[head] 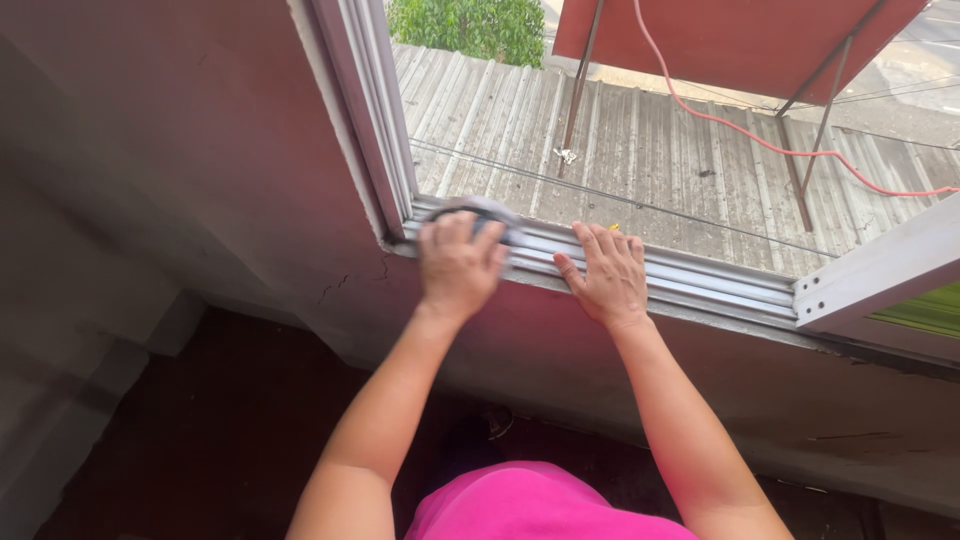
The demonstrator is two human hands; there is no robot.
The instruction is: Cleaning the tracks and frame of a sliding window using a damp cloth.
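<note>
Two hands on a window's bottom track

The left hand (458, 265) presses down on a grey cloth (487, 213), fingers curled over it, at the track's (700, 285) corner by the upright frame (370, 110). The right hand (607, 275) lies flat and open on the track at the left hand's three o'clock, just beside it. A corrugated roof (640, 150) lies at twelve o'clock.

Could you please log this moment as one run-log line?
left hand: pressing grey cloth on white metal window track | right hand: flat on track | window open
</note>
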